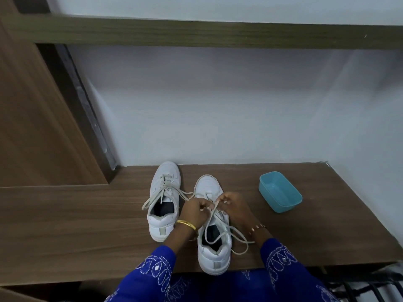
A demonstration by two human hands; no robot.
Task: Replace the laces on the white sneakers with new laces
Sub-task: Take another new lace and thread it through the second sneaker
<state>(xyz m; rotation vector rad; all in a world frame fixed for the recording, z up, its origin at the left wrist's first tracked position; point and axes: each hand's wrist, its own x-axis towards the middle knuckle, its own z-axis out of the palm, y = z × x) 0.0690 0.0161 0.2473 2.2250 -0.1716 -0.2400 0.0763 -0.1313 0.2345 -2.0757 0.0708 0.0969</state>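
**Both hands working the lace on the nearer sneaker**

2 white low-top leather sneakers stand on the brown wood-grain tabletop (87, 225), toes toward the pale wall. The farther-left sneaker (162, 203) carries a loosely undone off-white lace (161, 192) whose ends trail toward its neighbour. The nearer sneaker (214, 243) sits at the front edge of the tabletop, heel almost at the lip.

The left hand (195, 211), a gold bangle (186, 224) at its wrist, has its fingers curled tight and pinches a strand of the cream flat lace (220, 225) over the nearer sneaker's eyelets. The right hand (234, 207), with a beaded bracelet (258, 227) at the wrist, likewise pinches the lace just beside it, fingers narrow. Loose loops of that lace spill over the shoe's opening and onto the tabletop on its right side.

An empty turquoise rectangular plastic tub (280, 194) stands well apart on the right. Whether these laces are the old ones or the new ones cannot be told.

Judged from here, the risks are small but real: a hard pull could drag the nearer sneaker off the front edge, since it sits so close to it; the trailing ends of the 2 laces lie near each other and could tangle; and a slack loop could snag while being drawn through an eyelet.
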